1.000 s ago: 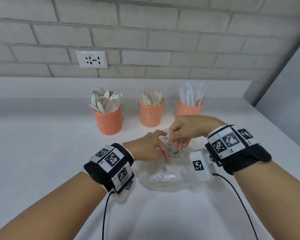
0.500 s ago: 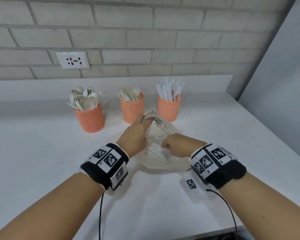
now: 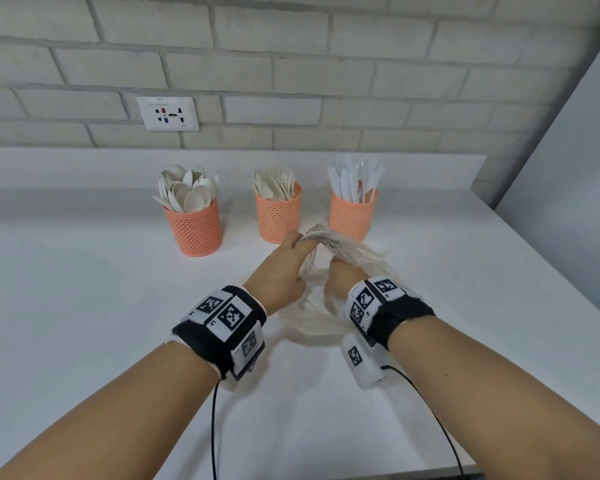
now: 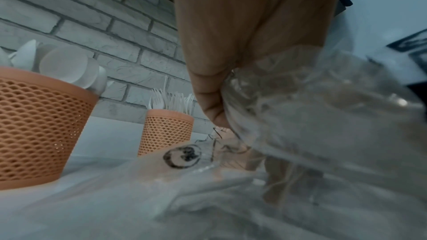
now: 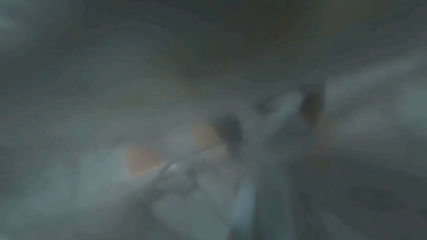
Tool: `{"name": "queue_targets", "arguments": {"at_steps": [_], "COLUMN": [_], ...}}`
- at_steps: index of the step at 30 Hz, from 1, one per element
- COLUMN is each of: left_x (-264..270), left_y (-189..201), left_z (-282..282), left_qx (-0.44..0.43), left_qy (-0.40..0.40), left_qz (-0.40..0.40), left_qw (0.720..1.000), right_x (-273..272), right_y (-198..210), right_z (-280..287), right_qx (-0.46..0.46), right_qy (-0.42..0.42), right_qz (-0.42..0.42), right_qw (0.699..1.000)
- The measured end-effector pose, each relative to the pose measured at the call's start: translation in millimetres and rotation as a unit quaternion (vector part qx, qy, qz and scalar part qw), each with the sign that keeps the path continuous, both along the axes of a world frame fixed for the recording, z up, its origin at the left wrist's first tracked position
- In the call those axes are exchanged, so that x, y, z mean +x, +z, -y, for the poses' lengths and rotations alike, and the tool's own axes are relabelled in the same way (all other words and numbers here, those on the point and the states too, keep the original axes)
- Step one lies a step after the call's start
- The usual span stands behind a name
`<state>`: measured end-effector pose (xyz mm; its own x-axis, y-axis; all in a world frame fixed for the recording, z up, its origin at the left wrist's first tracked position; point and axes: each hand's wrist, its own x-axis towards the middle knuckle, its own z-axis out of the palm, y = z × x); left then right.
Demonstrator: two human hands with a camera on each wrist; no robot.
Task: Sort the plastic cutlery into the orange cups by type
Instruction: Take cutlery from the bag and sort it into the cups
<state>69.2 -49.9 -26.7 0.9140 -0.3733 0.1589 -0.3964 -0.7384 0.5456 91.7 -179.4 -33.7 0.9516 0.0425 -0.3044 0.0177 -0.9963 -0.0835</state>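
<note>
Three orange mesh cups stand in a row at the back: spoons (image 3: 196, 226) on the left, forks (image 3: 278, 216) in the middle, knives (image 3: 352, 216) on the right. In front of them a crumpled clear plastic bag (image 3: 361, 258) is lifted off the white table. My left hand (image 3: 284, 268) pinches the bag's printed upper edge. My right hand (image 3: 340, 278) is pushed in under the plastic and its fingers are hidden. The left wrist view shows my thumb (image 4: 208, 88) against the bag (image 4: 323, 125), with the spoon cup (image 4: 39, 125) and fork cup (image 4: 166, 132) behind. The right wrist view is a dark blur.
A white brick wall with a socket plate (image 3: 167, 113) runs behind the cups. A grey panel (image 3: 568, 168) closes off the right side. The table's front edge (image 3: 395, 474) is near my forearms. Black cables (image 3: 215, 427) hang from both wrist bands.
The bag lay flat under my hands a second ago. My left hand has raised its edge toward the cups, and my right hand dropped from above the bag into its folds.
</note>
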Motion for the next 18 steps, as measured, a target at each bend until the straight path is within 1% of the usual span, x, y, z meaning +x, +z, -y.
{"name": "queue_targets", "arguments": {"at_steps": [3, 5, 6, 9, 11, 13, 14, 16, 18], "left_x": [1.4, 1.8, 1.6, 0.6, -1.2, -3.1, -3.6, -3.6, -3.2], "left_y": [-0.9, -1.0, -1.0, -1.5, -2.4, -3.5, -4.1, -5.3, -6.2], "left_z": [-3.8, -5.6, -6.1, -6.4, -6.7, -8.5, -9.9, -12.9, -16.1], "left_qx": [-0.008, -0.01, -0.01, -0.013, -0.013, -0.01, -0.009, -0.011, -0.015], "left_qy": [0.0, -0.004, -0.005, -0.008, -0.017, -0.022, -0.023, -0.021, -0.02], "left_qz": [-0.009, -0.01, -0.011, -0.009, -0.01, -0.011, -0.011, -0.01, -0.006], "left_qw": [1.0, 1.0, 1.0, 1.0, 1.0, 1.0, 1.0, 1.0, 1.0], "right_x": [4.2, 9.5, 12.6, 18.8, 11.3, 3.8, 5.3, 5.8, 3.8], "right_y": [9.9, 7.6, 2.1, -21.5, -24.2, -19.6, -18.9, -9.1, -2.0], "right_z": [0.8, 0.8, 0.9, 0.4, -3.6, -5.9, -7.7, -6.5, -6.7], "right_qx": [0.114, 0.146, 0.148, 0.123, 0.071, 0.031, 0.027, 0.049, 0.048], "right_qy": [-0.028, -0.051, -0.055, -0.004, 0.032, 0.089, 0.099, 0.113, 0.133], "right_qz": [-0.032, -0.042, -0.035, -0.005, 0.017, 0.016, -0.001, -0.019, 0.002], "right_qw": [0.993, 0.987, 0.987, 0.992, 0.997, 0.995, 0.995, 0.992, 0.99]}}
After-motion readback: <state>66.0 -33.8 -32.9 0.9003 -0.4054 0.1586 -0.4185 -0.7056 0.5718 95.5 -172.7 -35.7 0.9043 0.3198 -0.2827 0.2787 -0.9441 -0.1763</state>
